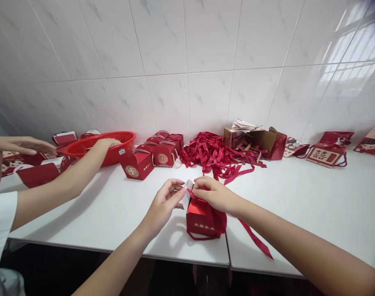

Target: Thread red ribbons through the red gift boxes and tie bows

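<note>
A small red gift box (202, 220) with gold lettering stands near the table's front edge, a dark red cord at its base. My left hand (169, 195) pinches the white inner side of a top flap (187, 195) at the box's left. From the right, my right hand (213, 193) reaches over the top, thumb and fingers closed on a red ribbon (190, 192) by the flap. A loose ribbon tail (256, 240) runs right under my forearm to the table edge. My right hand hides part of the box's top.
Behind lies a heap of red ribbons (205, 152) beside an open cardboard box (264, 142). Several closed red boxes (139, 164) stand left of it, near a red basin (119, 150) that a co-worker's hand (105, 144) reaches into. A tied box (324, 154) sits far right.
</note>
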Demonstrator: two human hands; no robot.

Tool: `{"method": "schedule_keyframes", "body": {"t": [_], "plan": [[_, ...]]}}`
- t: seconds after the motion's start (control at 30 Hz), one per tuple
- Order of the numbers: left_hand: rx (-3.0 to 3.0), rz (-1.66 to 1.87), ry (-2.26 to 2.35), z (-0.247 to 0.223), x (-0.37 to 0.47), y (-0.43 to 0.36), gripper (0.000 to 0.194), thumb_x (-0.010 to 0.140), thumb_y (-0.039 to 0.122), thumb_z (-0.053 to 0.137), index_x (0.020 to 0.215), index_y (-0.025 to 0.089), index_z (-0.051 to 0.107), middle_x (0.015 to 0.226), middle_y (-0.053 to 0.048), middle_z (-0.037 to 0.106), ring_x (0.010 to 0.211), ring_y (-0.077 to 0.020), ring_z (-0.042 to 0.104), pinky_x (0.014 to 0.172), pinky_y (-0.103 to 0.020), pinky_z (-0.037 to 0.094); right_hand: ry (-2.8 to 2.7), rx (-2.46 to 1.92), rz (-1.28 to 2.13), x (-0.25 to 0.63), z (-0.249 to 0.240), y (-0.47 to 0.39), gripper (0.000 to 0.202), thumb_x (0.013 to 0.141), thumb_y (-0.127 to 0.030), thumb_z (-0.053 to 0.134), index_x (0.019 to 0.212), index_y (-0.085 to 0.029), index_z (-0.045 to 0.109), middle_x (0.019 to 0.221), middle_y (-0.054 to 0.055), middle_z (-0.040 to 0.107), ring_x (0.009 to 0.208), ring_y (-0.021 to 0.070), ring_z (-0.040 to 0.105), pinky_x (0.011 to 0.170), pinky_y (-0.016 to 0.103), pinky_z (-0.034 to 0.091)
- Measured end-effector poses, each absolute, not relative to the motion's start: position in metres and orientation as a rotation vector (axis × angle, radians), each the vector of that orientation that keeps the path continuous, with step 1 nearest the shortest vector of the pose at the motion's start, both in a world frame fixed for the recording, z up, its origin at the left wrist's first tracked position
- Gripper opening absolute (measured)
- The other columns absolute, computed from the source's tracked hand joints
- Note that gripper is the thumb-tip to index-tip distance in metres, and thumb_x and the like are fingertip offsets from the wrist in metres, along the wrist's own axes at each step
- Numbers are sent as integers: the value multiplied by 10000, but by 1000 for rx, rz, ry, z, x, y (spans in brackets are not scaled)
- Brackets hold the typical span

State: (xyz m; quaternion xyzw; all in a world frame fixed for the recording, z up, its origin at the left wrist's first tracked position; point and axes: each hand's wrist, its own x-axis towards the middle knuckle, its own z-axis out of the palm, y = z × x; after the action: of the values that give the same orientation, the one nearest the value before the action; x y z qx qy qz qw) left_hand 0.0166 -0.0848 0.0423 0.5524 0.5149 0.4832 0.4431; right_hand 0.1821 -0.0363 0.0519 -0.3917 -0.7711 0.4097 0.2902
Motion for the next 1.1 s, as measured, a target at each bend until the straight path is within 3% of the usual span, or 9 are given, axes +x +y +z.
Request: {"method": "schedule_keyframes", "body": {"t": [0.17, 0.33, 0.57, 0.7, 0.83, 0.9, 0.97, 1.1], "plan": [[1389, 1155, 1211, 44, 16, -84, 237, 830, 390, 551, 978, 210, 511, 901, -6, 533, 837, -136, 522, 628, -209, 502, -2059, -1078, 1161, 179, 57, -35, 169, 792, -290, 509, 684, -179, 578, 841, 23, 596, 824, 171, 537, 736, 287, 418], [1434, 1081, 1175, 47, 20, -78, 242, 862, 404, 467, 765, 184, 488, 759, 15, 481, 738, -124, 507, 598, -214, 476, -2132, -1090, 1073, 176, 57, -32, 187, 800, -286, 510, 670, -186, 598, 839, 25, 620, 850, 182, 553, 780, 312, 417], [1784, 947, 1431, 44, -3, -70, 232, 828, 381, 448, 711, 187, 495, 709, 10, 496, 683, -145, 494, 631, -260, 429, -1881, -1111, 798, 194, 56, -33, 198, 838, -372, 492, 820, -211, 605, 1071, 42, 611, 1065, 207, 513, 943, 381, 349], [2112, 530, 1854, 38, -47, -63, 191, 809, 321, 434, 707, 198, 539, 814, -35, 586, 748, -201, 544, 661, -311, 406, -1833, -1137, 753, 232, 57, -33, 238, 837, -426, 499, 873, -208, 587, 1019, 50, 616, 979, 202, 545, 821, 342, 416], [2184, 66, 2280, 29, -72, -58, 127, 735, 231, 473, 676, 176, 571, 852, -117, 603, 850, -316, 546, 745, -432, 391, -1934, -1271, 952, 258, 49, -34, 344, 833, -517, 489, 866, -186, 581, 920, 51, 624, 853, 188, 556, 756, 329, 420], [2205, 293, 2246, 26, -66, -56, 143, 765, 268, 479, 788, 175, 585, 938, -127, 599, 948, -330, 524, 815, -454, 382, -1943, -1323, 1063, 260, 41, -35, 413, 829, -570, 465, 847, -173, 578, 868, 49, 615, 794, 177, 545, 721, 322, 414], [2140, 680, 1948, 28, -49, -56, 217, 838, 362, 432, 885, 195, 562, 996, -90, 589, 984, -275, 521, 849, -400, 393, -1916, -1333, 1141, 255, 32, -35, 442, 812, -597, 474, 824, -166, 569, 833, 42, 603, 759, 167, 530, 693, 310, 405], [1851, 961, 1374, 35, -4, -59, 281, 876, 463, 401, 843, 201, 499, 844, -9, 538, 817, -169, 521, 759, -287, 422, -1864, -1248, 1244, 244, 18, -36, 426, 783, -589, 529, 726, -167, 512, 671, -16, 508, 621, 113, 438, 592, 264, 345]]}}
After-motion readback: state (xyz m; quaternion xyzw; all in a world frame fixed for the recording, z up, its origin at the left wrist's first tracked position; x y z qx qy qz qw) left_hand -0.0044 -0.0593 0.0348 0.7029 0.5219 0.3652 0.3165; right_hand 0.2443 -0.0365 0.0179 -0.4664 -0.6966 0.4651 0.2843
